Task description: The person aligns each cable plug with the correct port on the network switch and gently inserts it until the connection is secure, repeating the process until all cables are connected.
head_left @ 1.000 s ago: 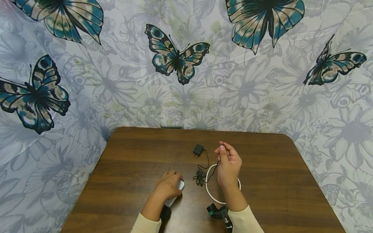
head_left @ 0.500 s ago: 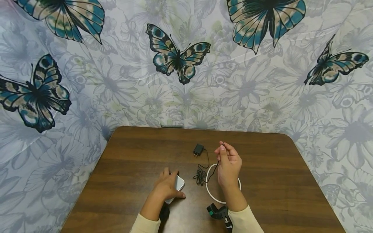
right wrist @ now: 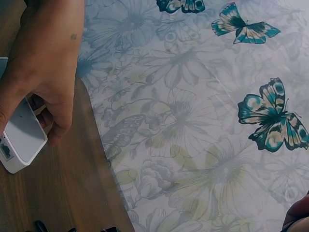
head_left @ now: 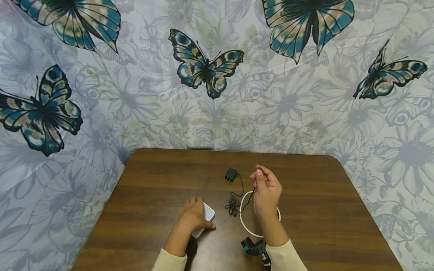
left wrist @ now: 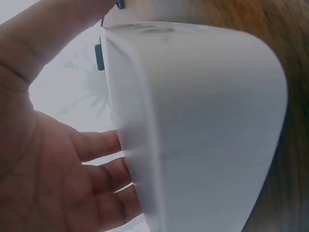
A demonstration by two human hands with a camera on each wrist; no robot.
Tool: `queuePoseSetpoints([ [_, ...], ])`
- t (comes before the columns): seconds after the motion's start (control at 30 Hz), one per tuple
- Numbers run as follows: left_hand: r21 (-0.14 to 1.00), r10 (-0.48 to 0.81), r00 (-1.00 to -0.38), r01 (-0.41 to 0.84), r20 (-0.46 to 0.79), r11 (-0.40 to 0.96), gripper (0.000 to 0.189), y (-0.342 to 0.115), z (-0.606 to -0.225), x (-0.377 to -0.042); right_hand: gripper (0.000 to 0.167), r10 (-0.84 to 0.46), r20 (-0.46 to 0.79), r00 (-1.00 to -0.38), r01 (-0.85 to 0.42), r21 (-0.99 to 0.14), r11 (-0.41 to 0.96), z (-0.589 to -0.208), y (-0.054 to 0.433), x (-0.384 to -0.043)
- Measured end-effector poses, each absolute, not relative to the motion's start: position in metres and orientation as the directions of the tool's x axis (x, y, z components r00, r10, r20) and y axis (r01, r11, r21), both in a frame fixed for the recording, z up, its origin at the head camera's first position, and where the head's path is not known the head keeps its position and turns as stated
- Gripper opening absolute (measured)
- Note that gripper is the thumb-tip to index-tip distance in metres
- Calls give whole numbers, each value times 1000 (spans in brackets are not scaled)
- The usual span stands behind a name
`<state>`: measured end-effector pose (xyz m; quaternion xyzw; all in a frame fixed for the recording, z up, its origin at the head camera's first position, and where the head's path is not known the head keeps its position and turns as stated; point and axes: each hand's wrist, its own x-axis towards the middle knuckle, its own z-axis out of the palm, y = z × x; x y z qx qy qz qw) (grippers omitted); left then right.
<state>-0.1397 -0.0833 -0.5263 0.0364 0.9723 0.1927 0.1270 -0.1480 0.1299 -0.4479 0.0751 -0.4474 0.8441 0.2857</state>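
OK, L hand (head_left: 194, 216) straddles the white box (head_left: 209, 212), lower centre of the head view: fingers spread wide, touching its side, thumb out past the edge. Box's long axis runs lower left to upper right, approx. in line w/ that forearm. R hand (head_left: 266, 194) is up and right, well apart, thumb + index pinching the end of the black cord (head_left: 233, 206); can't make out the tip itself. So key relation I'm watching: box lies down-left of the pinched end, L hand much nearer. A port (right wrist: 6, 151) shows on the box, facing lower left of the R wrist view. White cable (head_left: 241, 216) loops beside the cord's coil; adapter (head_left: 231, 174) sits above.
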Motion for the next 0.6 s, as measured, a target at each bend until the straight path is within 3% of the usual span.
queuePoseSetpoints([
  [0.37,382,78,-974,-10,-213,924,76,-82,-532,-142,13,412,392,-823,-556,-707,-438,-450,131,-149],
  [0.6,405,77,-977,-10,-199,914,71,-81,-531,-143,13,418,389,-821,-557,-705,-439,-452,131,-149],
])
